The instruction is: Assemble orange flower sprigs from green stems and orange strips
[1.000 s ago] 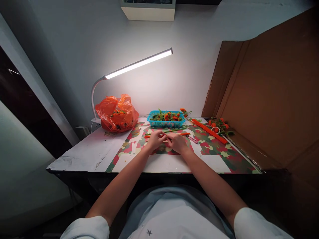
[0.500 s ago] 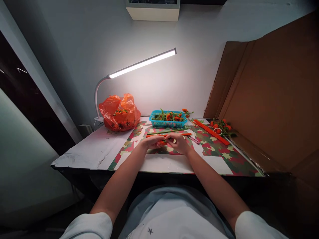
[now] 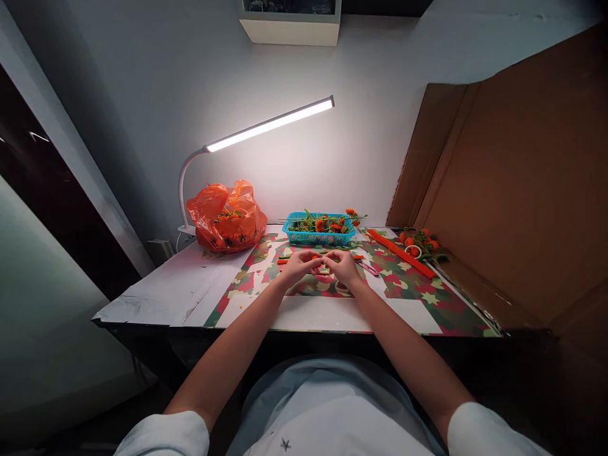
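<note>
Bent fingertips of the left hand (image 3: 302, 265) and right hand (image 3: 342, 267) came together; I could not tell whether they gripped anything. Just beyond them lay the orange strip (image 3: 283, 261), which a low forward sweep might have knocked askew, obstructing the way to the blue basket (image 3: 318, 239); rightward sat a pink tool (image 3: 369, 268).

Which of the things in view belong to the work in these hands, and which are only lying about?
Probably in the work:
- left hand and right hand, close together; anything pinched is unclear
- orange flowers in the blue basket
- orange strips
- lit lamp

Probably only lying about:
- white ring
- pink item, too small to identify
- cardboard panel
</note>
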Demonstrator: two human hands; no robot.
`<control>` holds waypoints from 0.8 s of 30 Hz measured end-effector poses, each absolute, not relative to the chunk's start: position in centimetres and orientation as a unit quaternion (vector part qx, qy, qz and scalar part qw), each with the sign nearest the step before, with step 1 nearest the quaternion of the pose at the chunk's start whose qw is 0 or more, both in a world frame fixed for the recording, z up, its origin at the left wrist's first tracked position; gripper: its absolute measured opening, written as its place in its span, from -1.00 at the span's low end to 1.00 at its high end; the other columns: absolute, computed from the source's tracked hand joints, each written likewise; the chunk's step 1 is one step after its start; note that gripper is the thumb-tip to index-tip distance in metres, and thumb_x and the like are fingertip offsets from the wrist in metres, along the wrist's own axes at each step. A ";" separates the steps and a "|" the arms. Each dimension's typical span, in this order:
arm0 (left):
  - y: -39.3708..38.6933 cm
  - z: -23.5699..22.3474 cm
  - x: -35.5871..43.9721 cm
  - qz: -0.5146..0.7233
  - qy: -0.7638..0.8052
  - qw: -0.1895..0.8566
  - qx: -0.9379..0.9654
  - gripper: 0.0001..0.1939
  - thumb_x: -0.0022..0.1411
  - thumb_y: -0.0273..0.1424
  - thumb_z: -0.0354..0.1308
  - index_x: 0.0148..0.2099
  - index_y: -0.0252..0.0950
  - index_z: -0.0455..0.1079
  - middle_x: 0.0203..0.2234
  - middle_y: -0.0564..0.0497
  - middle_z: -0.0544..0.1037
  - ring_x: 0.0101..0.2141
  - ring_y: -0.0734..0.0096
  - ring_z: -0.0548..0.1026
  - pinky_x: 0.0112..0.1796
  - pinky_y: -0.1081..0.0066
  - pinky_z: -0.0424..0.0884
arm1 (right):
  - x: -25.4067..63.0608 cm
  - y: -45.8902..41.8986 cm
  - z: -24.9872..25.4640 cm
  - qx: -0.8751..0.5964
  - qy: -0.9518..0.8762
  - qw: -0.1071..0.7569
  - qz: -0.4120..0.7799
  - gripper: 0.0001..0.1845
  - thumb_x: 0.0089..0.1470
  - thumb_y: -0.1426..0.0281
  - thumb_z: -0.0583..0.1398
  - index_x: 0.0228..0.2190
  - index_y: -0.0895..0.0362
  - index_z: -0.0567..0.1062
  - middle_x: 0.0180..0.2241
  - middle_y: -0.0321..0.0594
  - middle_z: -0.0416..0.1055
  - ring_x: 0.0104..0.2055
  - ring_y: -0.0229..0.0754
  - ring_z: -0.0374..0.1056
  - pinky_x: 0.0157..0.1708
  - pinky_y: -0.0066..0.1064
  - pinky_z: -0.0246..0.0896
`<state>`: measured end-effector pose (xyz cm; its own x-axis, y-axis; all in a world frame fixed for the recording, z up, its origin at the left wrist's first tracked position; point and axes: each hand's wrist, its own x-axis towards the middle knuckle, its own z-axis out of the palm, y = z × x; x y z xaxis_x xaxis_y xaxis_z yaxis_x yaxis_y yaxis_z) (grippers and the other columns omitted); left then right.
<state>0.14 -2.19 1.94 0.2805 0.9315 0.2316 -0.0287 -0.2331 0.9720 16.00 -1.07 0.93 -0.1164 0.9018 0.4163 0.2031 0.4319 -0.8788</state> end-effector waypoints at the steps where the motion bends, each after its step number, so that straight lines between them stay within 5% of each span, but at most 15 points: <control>1: -2.2 2.0 0.2 0.472 0.364 0.497 0.631 -0.67 -0.03 -0.20 0.30 -0.34 -0.37 0.42 -0.58 0.09 0.43 -0.59 0.58 0.36 -0.51 0.50 0.31 | 16.1 -1.1 1.0 -0.397 -0.676 0.518 0.342 -0.79 -0.13 0.25 0.19 -0.55 0.14 0.46 -0.53 -0.24 0.44 -0.51 -0.23 0.32 -0.53 -0.43 0.23; 7: -2.3 2.4 0.3 0.437 0.363 0.544 0.617 -0.77 0.07 -0.29 0.13 -0.52 -0.34 0.30 -0.69 0.13 0.27 -0.67 0.64 0.19 -0.61 0.54 0.10 | 16.5 -1.6 1.7 -0.336 -0.715 0.501 0.353 -0.79 -0.08 0.24 0.21 -0.49 0.14 0.48 -0.48 -0.24 0.46 -0.47 -0.25 0.33 -0.48 -0.43 0.22; 12: -2.4 2.8 0.0 0.383 0.331 0.699 0.506 -0.89 0.05 -0.39 0.12 -0.42 -0.36 0.33 -0.65 0.13 0.26 -0.65 0.66 0.18 -0.63 0.60 0.05 | 16.6 -1.8 2.1 -0.326 -0.734 0.478 0.357 -0.73 -0.05 0.16 0.23 -0.49 0.13 0.47 -0.48 -0.27 0.43 -0.51 -0.29 0.26 -0.54 -0.45 0.14; 17: -2.0 2.7 -0.5 0.297 0.313 0.789 0.437 -0.79 0.13 -0.33 0.10 -0.46 -0.35 0.27 -0.65 0.10 0.29 -0.72 0.72 0.10 -0.68 0.61 0.05 | 16.6 -1.9 2.3 -0.314 -0.752 0.467 0.344 -0.73 0.00 0.16 0.19 -0.49 0.12 0.44 -0.46 -0.27 0.43 -0.44 -0.24 0.30 -0.45 -0.41 0.16; 20: -1.7 2.2 -0.1 0.342 0.364 0.733 0.462 -0.80 0.14 -0.31 0.13 -0.40 -0.35 0.30 -0.59 0.05 0.39 -0.68 0.66 0.26 -0.65 0.61 0.19 | 16.8 -1.7 2.1 -0.353 -0.786 0.456 0.221 -0.83 0.06 0.31 0.16 -0.50 0.11 0.44 -0.43 -0.23 0.45 -0.32 -0.17 0.29 -0.32 -0.36 0.17; 24: -1.6 1.5 0.5 0.486 0.443 0.520 0.544 -0.68 -0.03 -0.25 0.34 -0.35 -0.33 0.34 -0.58 0.10 0.40 -0.62 0.56 0.40 -0.64 0.58 0.30 | 16.9 -1.6 1.9 -0.407 -0.807 0.421 0.081 -0.86 0.07 0.45 0.14 -0.50 0.11 0.44 -0.40 -0.17 0.47 -0.25 -0.10 0.26 -0.22 -0.28 0.12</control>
